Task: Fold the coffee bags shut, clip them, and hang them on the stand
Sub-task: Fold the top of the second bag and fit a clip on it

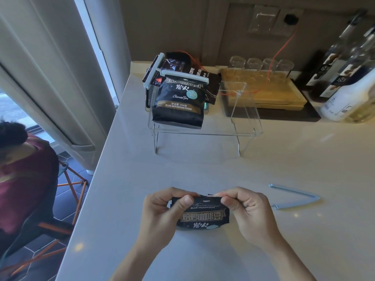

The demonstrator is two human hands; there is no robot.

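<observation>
A black coffee bag [203, 217] with gold lettering stands on the counter in front of me. My left hand [162, 211] pinches its top left corner and my right hand [249, 209] pinches its top right corner, with the top edge folded over between them. An open pale blue clip [294, 197] lies on the counter to the right of my right hand. Further back stands a clear acrylic stand [233, 126]. On its left side hangs a clipped black coffee bag [178, 104] under a white clip [186, 76], with more dark bags and another white clip [154, 71] behind it.
A wooden tray [284, 94] with several glasses sits at the back right, beside bottles [345, 78] and a white jug. A red cable runs down from the wall socket. The counter's left edge drops off to a seated person [24, 179] and an orange folding chair.
</observation>
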